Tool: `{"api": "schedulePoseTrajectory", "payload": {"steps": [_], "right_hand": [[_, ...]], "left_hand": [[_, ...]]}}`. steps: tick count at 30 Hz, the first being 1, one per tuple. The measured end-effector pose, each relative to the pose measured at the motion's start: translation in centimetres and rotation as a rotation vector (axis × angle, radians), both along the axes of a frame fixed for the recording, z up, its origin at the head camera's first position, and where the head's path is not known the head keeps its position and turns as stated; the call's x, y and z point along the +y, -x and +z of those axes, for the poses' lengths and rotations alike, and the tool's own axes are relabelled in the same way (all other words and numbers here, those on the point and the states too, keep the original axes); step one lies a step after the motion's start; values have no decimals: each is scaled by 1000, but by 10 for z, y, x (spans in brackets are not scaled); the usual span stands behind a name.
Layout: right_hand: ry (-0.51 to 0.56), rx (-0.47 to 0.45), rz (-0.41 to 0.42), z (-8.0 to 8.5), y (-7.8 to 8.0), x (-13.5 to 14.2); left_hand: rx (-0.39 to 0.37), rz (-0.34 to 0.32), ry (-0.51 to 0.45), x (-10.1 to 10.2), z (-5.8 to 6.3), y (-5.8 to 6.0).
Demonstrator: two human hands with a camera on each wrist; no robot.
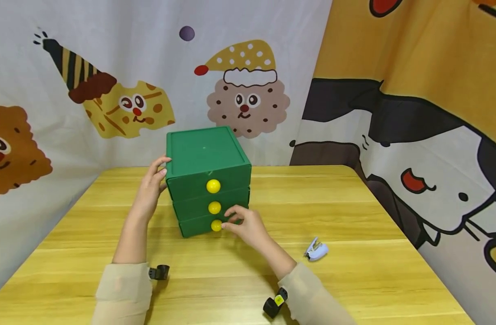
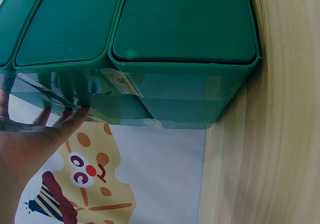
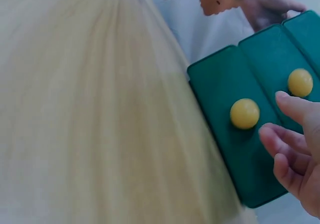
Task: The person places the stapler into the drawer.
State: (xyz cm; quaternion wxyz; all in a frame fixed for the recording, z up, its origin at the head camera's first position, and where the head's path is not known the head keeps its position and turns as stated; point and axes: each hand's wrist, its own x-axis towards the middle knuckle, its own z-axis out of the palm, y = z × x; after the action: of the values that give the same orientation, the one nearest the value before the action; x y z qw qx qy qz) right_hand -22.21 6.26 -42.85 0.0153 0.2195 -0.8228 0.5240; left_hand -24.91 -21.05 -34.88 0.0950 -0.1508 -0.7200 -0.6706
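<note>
A green three-drawer box [image 1: 203, 151] stands on the wooden table, all drawers pushed in. Each drawer front has a round yellow knob: top [image 1: 213, 186], middle [image 1: 214, 207] and bottom [image 1: 216, 225]. My left hand [image 1: 148, 192] rests its fingertips against the box's left side, near the upper edge. Spread fingers of that left hand [image 2: 40, 144] show against clear tape in the left wrist view. My right hand [image 1: 250, 228] is at the bottom knob, thumb and forefinger parted. A small gap shows between the right hand [image 3: 305, 154] and the bottom knob [image 3: 245, 113] in the right wrist view.
A small pale-purple stapler [image 1: 316, 249] lies on the table [image 1: 366, 271], right of my right forearm. Behind the table hangs a cloth [image 1: 142, 58] printed with cartoon figures. Black wrist cameras sit on both sleeves.
</note>
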Motion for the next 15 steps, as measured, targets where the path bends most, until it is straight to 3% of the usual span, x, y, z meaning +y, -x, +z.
{"api": "schedulePoseTrajectory", "payload": {"steps": [5, 15], "right_hand": [[-42, -57, 50, -10, 3, 0], [16, -113, 79, -22, 10, -12]], "left_hand": [[-6, -6, 6, -1, 1, 1], [3, -18, 3, -1, 0, 0]]}}
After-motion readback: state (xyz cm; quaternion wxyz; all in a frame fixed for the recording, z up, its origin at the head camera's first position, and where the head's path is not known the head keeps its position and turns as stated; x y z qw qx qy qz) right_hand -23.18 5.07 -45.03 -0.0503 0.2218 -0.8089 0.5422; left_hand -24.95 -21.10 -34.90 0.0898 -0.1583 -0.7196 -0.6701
